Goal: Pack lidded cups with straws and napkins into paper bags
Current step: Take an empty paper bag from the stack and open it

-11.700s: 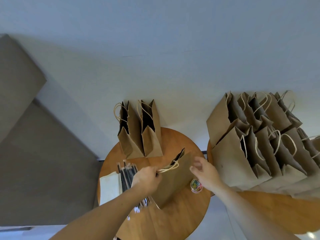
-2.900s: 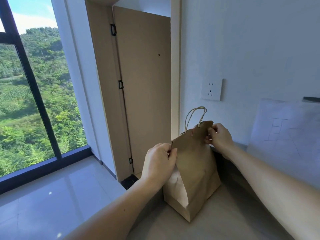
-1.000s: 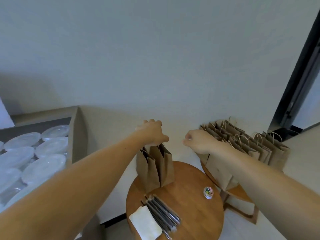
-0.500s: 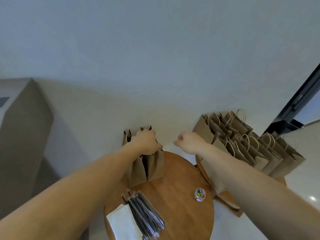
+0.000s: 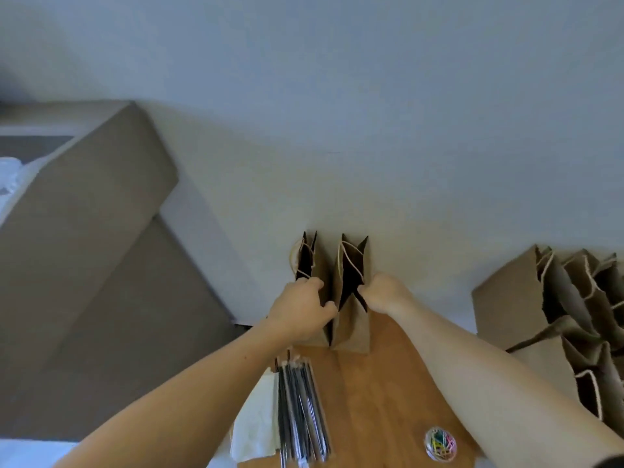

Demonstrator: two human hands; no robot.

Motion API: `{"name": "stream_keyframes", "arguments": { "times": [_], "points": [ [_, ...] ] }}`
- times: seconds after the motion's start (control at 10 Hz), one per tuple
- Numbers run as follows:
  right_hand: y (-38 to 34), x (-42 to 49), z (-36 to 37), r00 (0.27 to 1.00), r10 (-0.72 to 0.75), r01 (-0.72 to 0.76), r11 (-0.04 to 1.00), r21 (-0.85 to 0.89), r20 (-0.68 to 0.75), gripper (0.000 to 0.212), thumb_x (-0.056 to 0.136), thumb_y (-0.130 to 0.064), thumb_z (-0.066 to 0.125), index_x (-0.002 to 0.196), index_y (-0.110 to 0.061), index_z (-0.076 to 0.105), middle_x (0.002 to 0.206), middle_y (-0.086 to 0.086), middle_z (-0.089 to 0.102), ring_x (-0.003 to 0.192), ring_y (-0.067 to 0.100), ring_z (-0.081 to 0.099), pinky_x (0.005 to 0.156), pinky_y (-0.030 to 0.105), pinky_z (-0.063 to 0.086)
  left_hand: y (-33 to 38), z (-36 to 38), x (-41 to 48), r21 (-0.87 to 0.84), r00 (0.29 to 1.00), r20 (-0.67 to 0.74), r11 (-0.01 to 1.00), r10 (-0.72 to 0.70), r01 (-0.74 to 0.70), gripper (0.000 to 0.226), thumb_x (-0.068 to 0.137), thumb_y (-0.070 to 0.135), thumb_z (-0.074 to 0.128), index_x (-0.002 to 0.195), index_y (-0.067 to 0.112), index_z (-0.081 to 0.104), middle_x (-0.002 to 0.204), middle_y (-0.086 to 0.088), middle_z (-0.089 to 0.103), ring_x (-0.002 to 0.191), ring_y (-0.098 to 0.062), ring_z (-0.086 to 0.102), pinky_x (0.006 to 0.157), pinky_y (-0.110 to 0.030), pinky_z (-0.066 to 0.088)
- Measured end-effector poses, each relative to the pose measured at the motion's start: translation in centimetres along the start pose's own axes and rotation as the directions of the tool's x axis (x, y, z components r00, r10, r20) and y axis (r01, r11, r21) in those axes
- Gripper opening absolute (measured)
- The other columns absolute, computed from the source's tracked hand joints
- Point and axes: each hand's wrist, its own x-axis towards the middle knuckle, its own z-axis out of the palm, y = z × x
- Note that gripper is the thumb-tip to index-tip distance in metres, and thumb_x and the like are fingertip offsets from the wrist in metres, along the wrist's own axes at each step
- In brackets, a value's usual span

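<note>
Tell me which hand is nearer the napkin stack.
Left. The left hand grips the standing bags directly behind the napkin stack; the right hand grips them too, farther to the right.

The left bag point(image 5: 319, 268) and the right bag point(image 5: 353, 329) stand upright and open, touching side by side at the far edge of the round wooden counter point(image 5: 378, 400), against the wall. The left grip point(image 5: 300, 309) curls on the right bag's left rim, overlapping the left bag. The right grip point(image 5: 381, 295) pinches its right rim. Nearer lie dark wrapped straws point(image 5: 302, 413) just beside white napkins point(image 5: 258, 420).
</note>
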Motion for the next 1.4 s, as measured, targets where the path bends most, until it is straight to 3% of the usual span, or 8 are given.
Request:
{"name": "stream_keyframes", "arguments": {
  "times": [0.2,0.3,0.5,0.6,0.7,0.9,1.1,1.4],
  "points": [
    [2.3,0.2,0.4,1.0,0.008,-0.008,0.999,-0.041,0.0,0.025,0.096,-0.018,0.054,0.073,-0.011,0.061,0.076,0.01,0.064,0.065,0.023,0.059,0.057,0.03,0.048,-1.2,2.5,-0.5,-0.004,0.994,0.047,0.995,-0.099,0.099,0.052,0.087,0.051,0.051,0.131,0.024,0.05,0.107,0.003,0.061,0.088,-0.014,0.062,0.078,-0.039,0.059],
    [3.3,-2.1,-0.5,0.996,0.019,-0.024,0.999,-0.047,-0.091,0.015,0.097,-0.02,0.054,0.092,-0.011,0.065,0.089,0.008,0.067,0.084,0.027,0.065,0.072,0.038,0.056,-1.1,3.4,-0.4,-0.034,0.994,0.074,0.996,-0.075,0.078,0.048,0.086,0.057,0.048,0.123,0.027,0.052,0.09,0.013,0.059,0.074,-0.003,0.06,0.066,-0.027,0.057],
    [4.9,-10.4,0.2,0.989,0.0,0.005,1.0,0.03,-0.146,0.024,0.096,-0.016,0.055,0.074,-0.024,0.049,0.069,-0.007,0.052,0.066,0.011,0.053,0.054,0.017,0.034,0.3,5.8,-2.7,-0.052,0.979,0.201,0.998,-0.032,0.044,0.073,0.066,0.085,0.03,0.105,0.028,0.055,0.083,0.015,0.058,0.067,-0.003,0.056,0.061,-0.024,0.05],
    [5.2,-14.7,1.6,0.988,0.022,-0.018,1.0,0.025,-0.153,0.015,0.097,-0.018,0.055,0.081,-0.019,0.056,0.072,-0.004,0.058,0.072,0.016,0.061,0.062,0.021,0.045,0.8,7.5,-4.7,-0.074,0.956,0.289,0.997,0.038,-0.017,0.055,0.078,0.079,0.037,0.092,0.029,0.055,0.084,0.01,0.063,0.069,-0.004,0.058,0.056,-0.021,0.043],
    [5.3,-18.3,3.4,0.986,0.047,-0.043,0.999,0.028,-0.157,0.007,0.097,-0.02,0.055,0.092,-0.017,0.059,0.07,-0.006,0.057,0.066,0.011,0.059,0.056,0.016,0.041,1.3,8.7,-6.8,-0.112,0.928,0.367,0.994,0.057,-0.017,0.057,0.079,0.077,0.04,0.087,0.024,0.061,0.083,0.0,0.069,0.072,-0.013,0.066,0.065,-0.03,0.055],
    [6.6,-23.1,7.7,0.985,0.164,-0.165,0.986,-0.027,-0.055,0.012,0.097,-0.019,0.053,0.106,-0.017,0.06,0.075,-0.006,0.058,0.065,0.01,0.056,0.052,0.017,0.036,0.3,11.0,-10.6,-0.061,0.9,0.434,0.995,-0.043,0.077,0.03,0.091,0.043,0.047,0.083,0.017,0.057,0.065,-0.001,0.067,0.052,-0.013,0.067,0.047,-0.023,0.046],
    [8.3,-23.4,9.9,0.962,0.275,-0.274,0.958,-0.086,0.0,0.021,0.096,-0.033,0.057,0.077,-0.028,0.047,0.073,-0.007,0.056,0.07,0.01,0.061,0.056,0.017,0.04,0.3,13.0,-14.2,-0.064,0.834,0.546,0.988,-0.08,0.137,0.011,0.096,0.016,0.051,0.092,0.01,0.059,0.079,-0.009,0.069,0.063,-0.018,0.071,0.062,-0.027,0.06],
    [12.1,-22.9,8.8,0.976,0.21,-0.213,0.974,-0.081,-0.051,0.011,0.1,-0.027,0.054,0.107,-0.021,0.059,0.098,-0.002,0.067,0.088,0.014,0.067,0.085,0.027,0.057,-0.7,12.4,-14.4,0.027,0.917,0.316,0.968,-0.243,0.248,0.029,0.096,0.02,0.046,0.109,0.0,0.063,0.096,-0.011,0.07,0.091,-0.028,0.07,0.074,-0.033,0.057]
  ]
}}
